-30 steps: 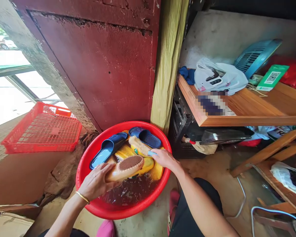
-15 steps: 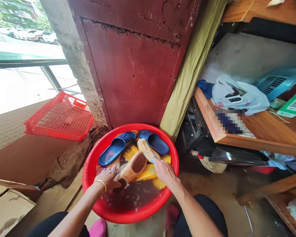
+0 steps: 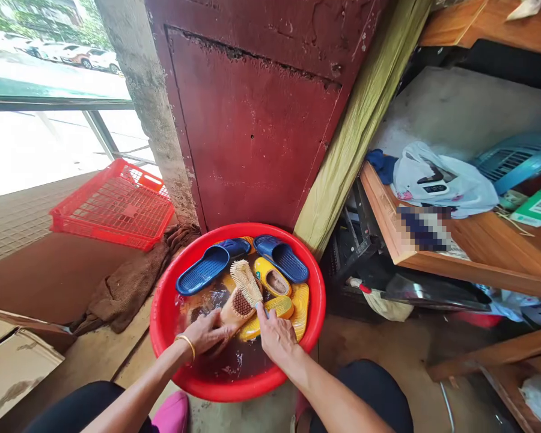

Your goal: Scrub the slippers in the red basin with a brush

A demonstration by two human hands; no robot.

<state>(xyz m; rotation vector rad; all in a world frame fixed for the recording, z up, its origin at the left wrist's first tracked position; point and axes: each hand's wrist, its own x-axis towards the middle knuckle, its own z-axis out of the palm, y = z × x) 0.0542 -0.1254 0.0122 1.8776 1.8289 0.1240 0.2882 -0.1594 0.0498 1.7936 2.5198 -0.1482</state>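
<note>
My left hand (image 3: 205, 334), with a gold bangle at the wrist, grips a tan slipper (image 3: 234, 313) with a patterned brown sole facing up. Part of that slipper dips into the murky water. In my right hand (image 3: 277, 337) is a scrubbing brush (image 3: 246, 282), its pale bristles lying over the slipper's sole and only a bit of blue handle showing. Both hands are above a red basin (image 3: 318, 313). Two blue slippers, a left one (image 3: 202, 272) and a right one (image 3: 285, 260), rest at its far side. Several yellow slippers (image 3: 301, 310) lie soaking on the right.
A red plastic crate (image 3: 117, 207) and a brown cloth (image 3: 124, 294) lie to the left, near cardboard (image 3: 18, 373). Behind the basin stands a dark red door (image 3: 252, 120). At right, a wooden shelf (image 3: 491, 240) holds a white plastic bag (image 3: 451, 186).
My right hand and the brush have moved left and down, over the slipper's sole. The tan slipper sits lower in the water, and a yellow slipper is more exposed.
</note>
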